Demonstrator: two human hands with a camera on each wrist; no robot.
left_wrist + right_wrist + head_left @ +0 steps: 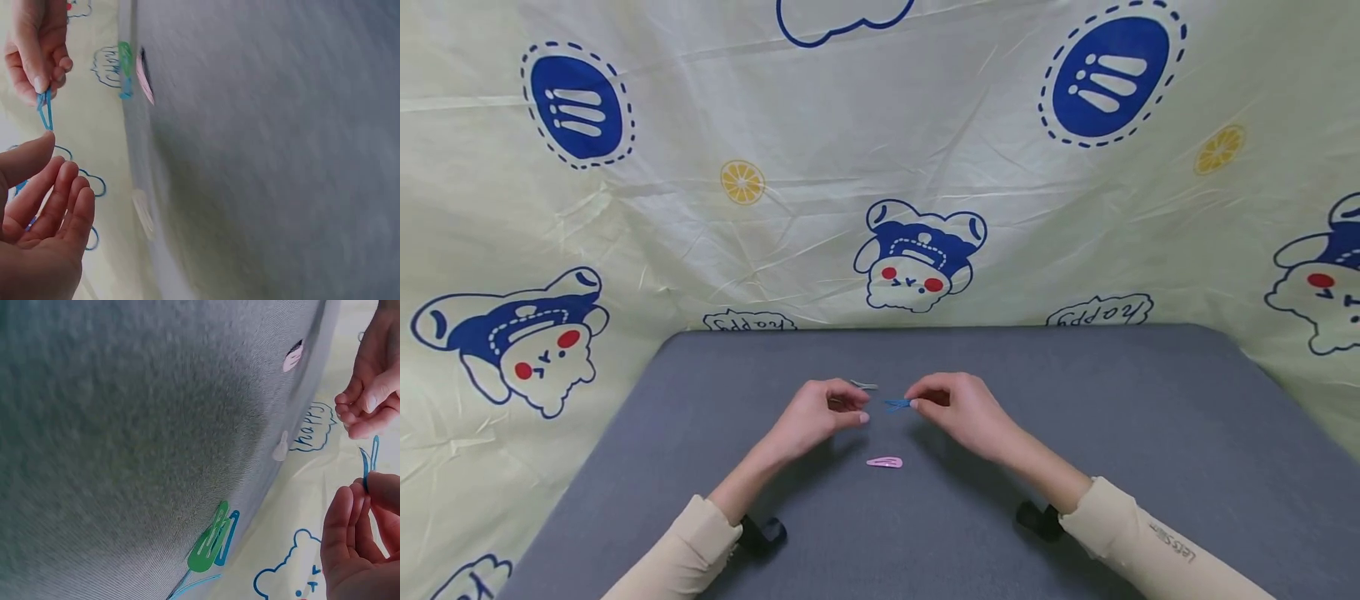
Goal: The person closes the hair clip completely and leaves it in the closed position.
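My right hand (962, 412) pinches a blue snap hair clip (897, 405) by one end between thumb and fingertips, above the table. The clip is sprung apart, its two parts spread in a narrow V in the right wrist view (369, 464). Facing it, my left hand (820, 417) holds nothing; its fingers are loosely bent, with the thumb apart from them and near the clip's free end. A pink snap hair clip (885, 462) lies on the table in front of the hands. Beyond the left fingers lies a pale grey clip (864, 385).
Green (209, 540) and blue hair clips (228, 537) lie close together on the grey table (1075, 367), hidden in the head view. A printed cloth (820, 108) hangs behind the table's far edge. Black straps (762, 537) are on both wrists.
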